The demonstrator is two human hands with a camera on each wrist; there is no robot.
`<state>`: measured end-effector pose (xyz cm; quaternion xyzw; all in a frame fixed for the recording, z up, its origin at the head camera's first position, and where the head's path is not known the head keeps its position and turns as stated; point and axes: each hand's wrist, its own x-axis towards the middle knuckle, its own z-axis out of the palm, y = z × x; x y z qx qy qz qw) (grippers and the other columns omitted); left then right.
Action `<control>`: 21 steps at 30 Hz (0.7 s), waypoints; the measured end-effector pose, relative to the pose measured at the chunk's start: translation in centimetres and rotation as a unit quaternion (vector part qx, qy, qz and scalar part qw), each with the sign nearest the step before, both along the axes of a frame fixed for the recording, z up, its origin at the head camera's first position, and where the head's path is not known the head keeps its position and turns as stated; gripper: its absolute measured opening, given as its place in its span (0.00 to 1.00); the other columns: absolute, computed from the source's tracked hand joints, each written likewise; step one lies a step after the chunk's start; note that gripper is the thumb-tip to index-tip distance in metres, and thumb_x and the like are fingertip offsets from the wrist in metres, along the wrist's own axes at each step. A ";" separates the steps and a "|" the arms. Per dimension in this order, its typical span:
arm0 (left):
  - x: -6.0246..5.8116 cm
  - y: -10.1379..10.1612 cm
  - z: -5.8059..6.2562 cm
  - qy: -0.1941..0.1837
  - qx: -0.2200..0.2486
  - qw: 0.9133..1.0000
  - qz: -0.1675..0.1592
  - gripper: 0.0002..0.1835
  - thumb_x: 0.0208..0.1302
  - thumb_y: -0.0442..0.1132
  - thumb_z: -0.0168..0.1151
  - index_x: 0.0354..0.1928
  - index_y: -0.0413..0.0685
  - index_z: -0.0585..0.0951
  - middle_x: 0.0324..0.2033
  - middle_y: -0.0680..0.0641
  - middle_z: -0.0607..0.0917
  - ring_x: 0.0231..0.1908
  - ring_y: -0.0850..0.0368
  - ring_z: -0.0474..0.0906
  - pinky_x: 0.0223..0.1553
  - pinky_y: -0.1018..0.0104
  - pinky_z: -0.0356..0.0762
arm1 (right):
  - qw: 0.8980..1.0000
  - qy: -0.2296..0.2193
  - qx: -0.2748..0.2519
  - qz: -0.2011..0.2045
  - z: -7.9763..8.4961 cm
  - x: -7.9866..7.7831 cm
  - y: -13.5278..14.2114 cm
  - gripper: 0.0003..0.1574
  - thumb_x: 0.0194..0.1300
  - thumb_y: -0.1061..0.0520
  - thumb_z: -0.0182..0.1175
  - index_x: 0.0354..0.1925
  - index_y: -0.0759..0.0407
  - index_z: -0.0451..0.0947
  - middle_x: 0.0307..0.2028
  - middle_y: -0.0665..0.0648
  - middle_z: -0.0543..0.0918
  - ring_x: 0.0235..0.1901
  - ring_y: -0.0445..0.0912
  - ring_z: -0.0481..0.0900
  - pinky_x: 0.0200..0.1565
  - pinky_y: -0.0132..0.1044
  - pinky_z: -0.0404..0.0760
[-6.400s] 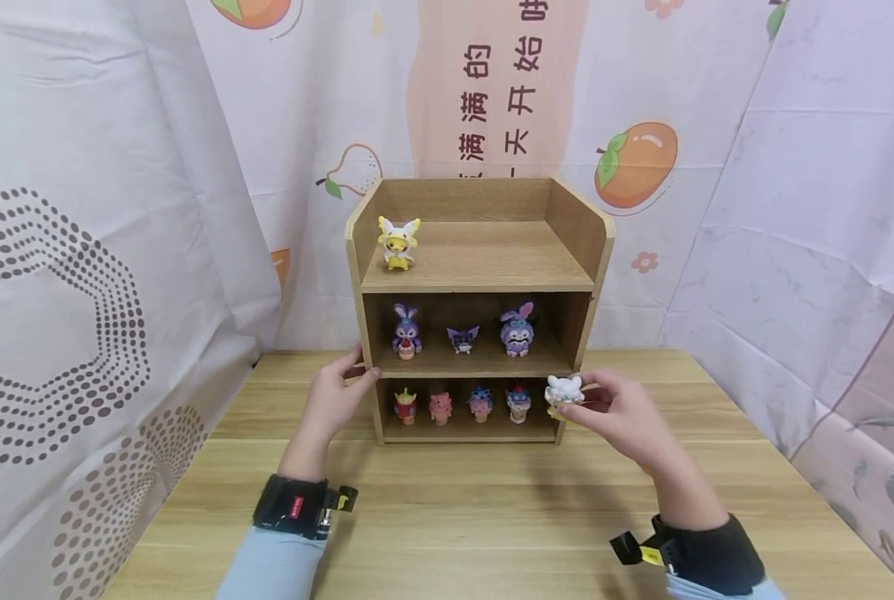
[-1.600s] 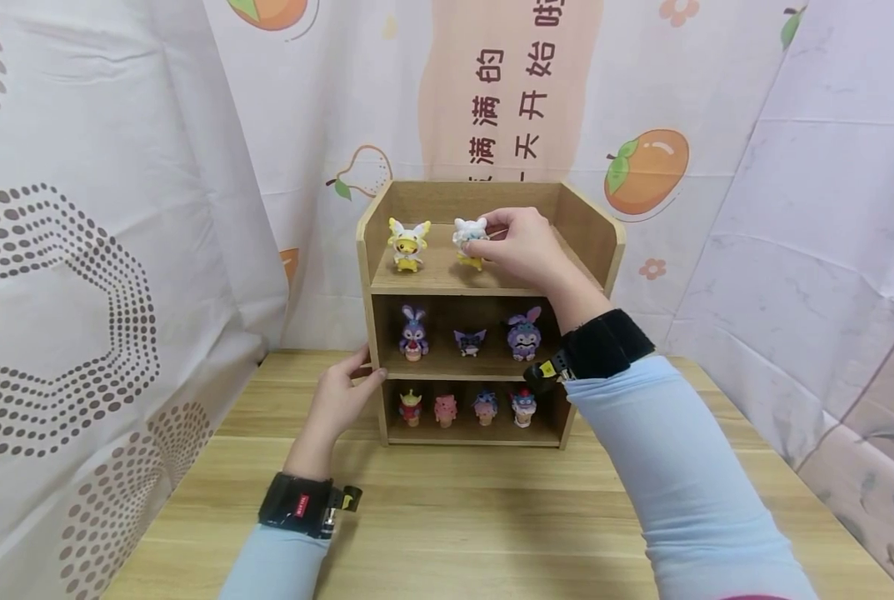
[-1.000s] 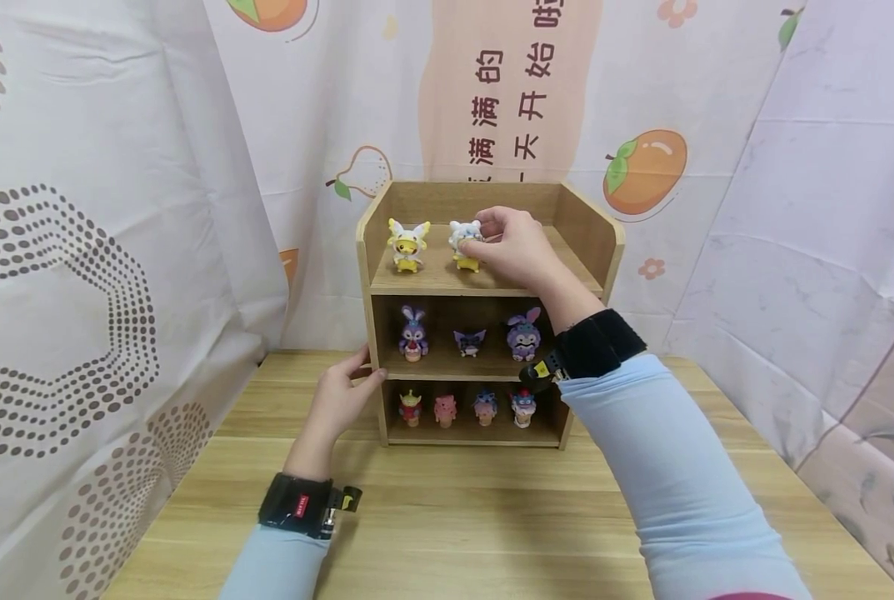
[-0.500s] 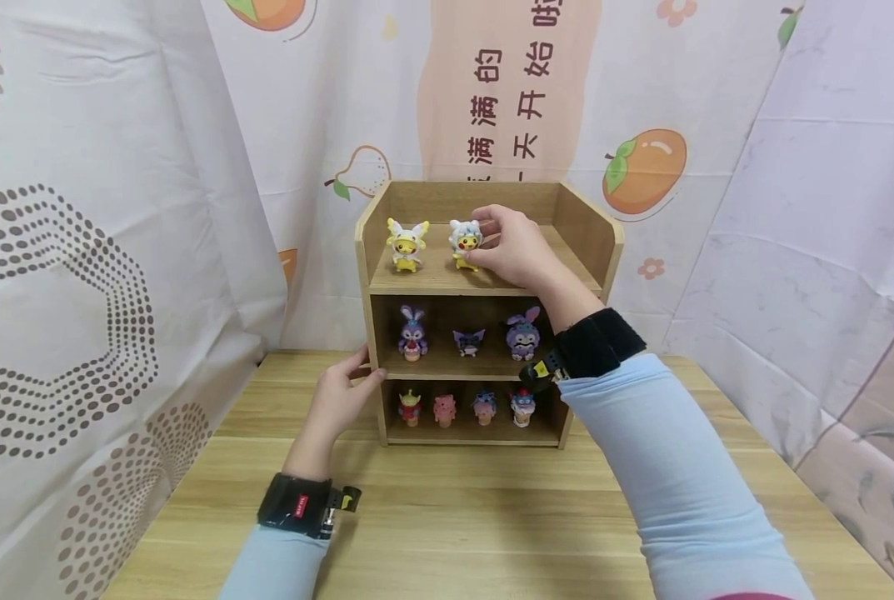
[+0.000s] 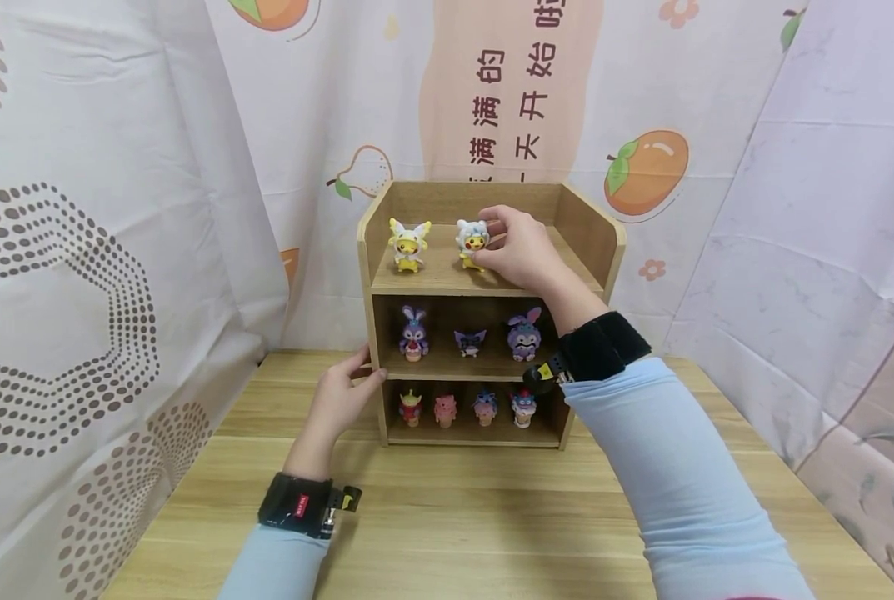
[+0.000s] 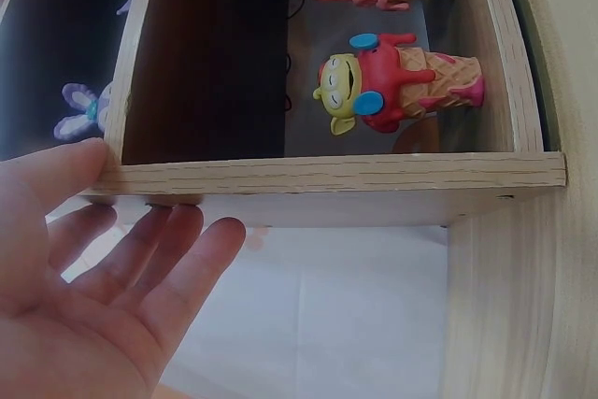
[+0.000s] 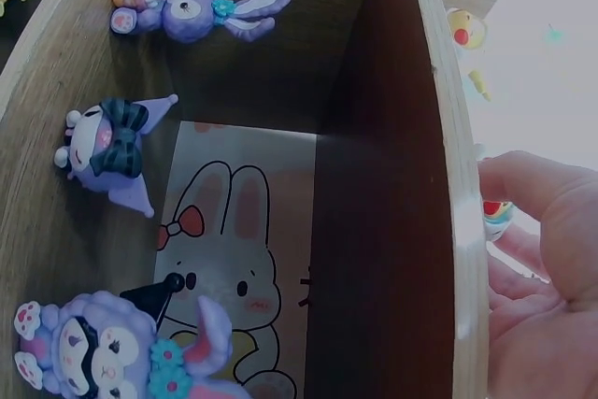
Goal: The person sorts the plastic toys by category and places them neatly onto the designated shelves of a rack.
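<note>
My right hand (image 5: 517, 247) pinches a white-hooded yellow Pikachu figurine (image 5: 471, 240) from its right side. It is upright at the top board of the wooden display shelf (image 5: 484, 371), facing front; whether its feet bear on the board I cannot tell. To its left stands another Pikachu figurine (image 5: 407, 247) in a white hood with yellow ear-like tips. My left hand (image 5: 339, 396) holds the shelf's left side panel. In the left wrist view, the thumb lies on the front edge (image 6: 336, 173) and the fingers reach along the outer face. In the right wrist view the held figurine is mostly hidden.
The middle compartment holds a purple rabbit figurine (image 5: 413, 335), a small dark-eared figurine (image 5: 470, 342) and a fluffy purple figurine (image 5: 524, 335). Several cone-based figurines, among them a pink one (image 5: 445, 410), line the bottom compartment. A printed curtain (image 5: 267, 125) hangs behind the wooden table (image 5: 447, 517).
My right hand has carried the white-hooded Pikachu from beside the bottom compartment up to the top board. It has turned from its back to its front there. My left hand stays at the panel.
</note>
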<state>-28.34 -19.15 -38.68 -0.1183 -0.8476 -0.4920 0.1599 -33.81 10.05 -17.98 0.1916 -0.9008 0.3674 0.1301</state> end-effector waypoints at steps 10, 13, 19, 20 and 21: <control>0.1 0.0 0.0 -0.002 0.005 1.000 0.000 0.33 0.71 0.43 0.66 0.73 0.38 0.68 0.66 0.35 0.75 0.58 0.38 0.80 0.55 0.49 0.81 | 1.000 -0.002 -0.002 -0.006 -0.1 0.2 0.6 0.40 0.64 0.54 0.72 0.70 0.57 0.69 0.59 0.62 0.79 0.56 0.54 0.81 0.61 0.49 0.77; 0.2 0.0 0.0 -0.004 0.004 1.000 0.000 0.33 0.71 0.43 0.66 0.73 0.38 0.68 0.67 0.35 0.74 0.59 0.38 0.79 0.55 0.49 0.81 | 1.000 -0.001 -0.002 -0.006 -0.1 0.3 0.6 0.40 0.64 0.53 0.72 0.70 0.57 0.69 0.59 0.61 0.79 0.55 0.54 0.81 0.61 0.49 0.77; 0.2 0.0 0.0 -0.006 0.002 1.000 -0.002 0.34 0.71 0.44 0.66 0.73 0.38 0.68 0.67 0.36 0.74 0.59 0.38 0.79 0.56 0.48 0.80 | 1.000 0.000 -0.007 -0.006 -0.3 0.3 0.7 0.40 0.64 0.53 0.72 0.71 0.57 0.68 0.59 0.61 0.79 0.55 0.54 0.81 0.61 0.50 0.76; 0.2 0.0 0.1 -0.006 0.002 1.000 -0.002 0.34 0.71 0.44 0.66 0.73 0.38 0.68 0.67 0.36 0.74 0.59 0.38 0.79 0.56 0.48 0.80 | 1.000 -0.001 -0.008 -0.007 -0.3 0.3 0.7 0.40 0.64 0.53 0.72 0.71 0.57 0.68 0.59 0.61 0.79 0.55 0.54 0.81 0.61 0.50 0.76; 0.2 0.0 0.1 -0.005 0.002 1.000 -0.003 0.34 0.71 0.44 0.66 0.73 0.38 0.68 0.67 0.36 0.74 0.59 0.38 0.79 0.56 0.48 0.80 | 1.000 -0.001 -0.009 -0.007 -0.3 0.4 0.7 0.40 0.64 0.53 0.72 0.70 0.56 0.68 0.59 0.61 0.79 0.55 0.54 0.81 0.61 0.50 0.76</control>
